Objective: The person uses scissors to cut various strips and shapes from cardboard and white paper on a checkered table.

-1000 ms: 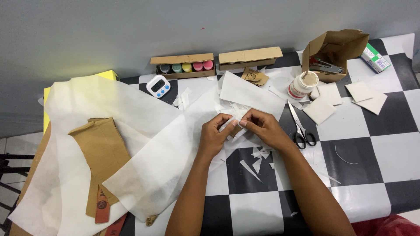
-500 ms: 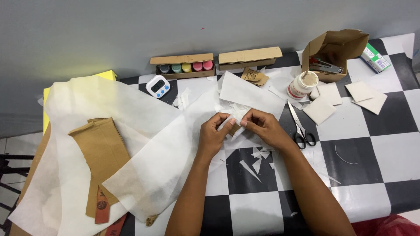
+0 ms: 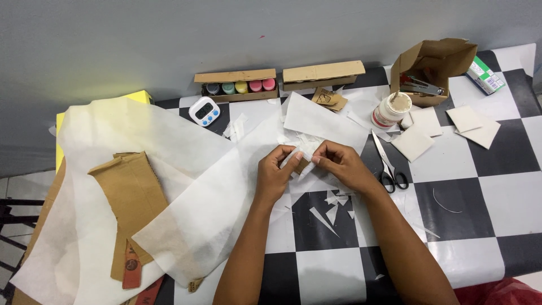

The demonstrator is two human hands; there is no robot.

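Hardly any shift since before: both hands point(image 3: 307, 166) pinched shut on small paper-wrapped cardboard piece point(image 3: 301, 164).

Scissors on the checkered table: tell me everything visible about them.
The scissors have long silver blades and black loop handles. They lie flat and closed on the table, tips pointing away toward the white jar, handles nearest the person. They rest partly on white paper, just beyond the right hand, apart from it. Nothing holds them.

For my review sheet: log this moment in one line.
left hand: grips paper piece | right hand: grips same piece | scissors: on table, right of hands
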